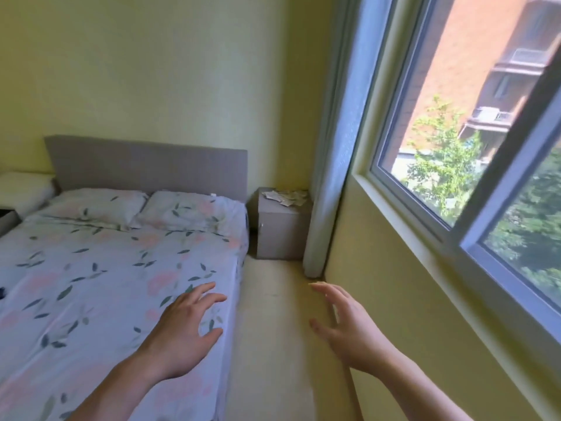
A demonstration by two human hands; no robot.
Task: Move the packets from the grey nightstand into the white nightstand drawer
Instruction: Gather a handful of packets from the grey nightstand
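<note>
The bed [115, 268] with its leaf-print sheet fills my left side, and the window [473, 141] runs along my right. In the far corner between them stands the grey nightstand [280, 232], with the packets [287, 197] scattered on its top. My left hand [185, 326] and right hand [346, 326] are out in front of me, fingers spread, holding nothing.

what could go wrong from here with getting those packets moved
The pale paper packets lie loose, some at the front edge of the grey nightstand, so a hasty scoop could knock some to the floor. Both the left hand and right hand are empty and far off. The narrow gap between the floral bed and wall may cramp reaching.
</note>
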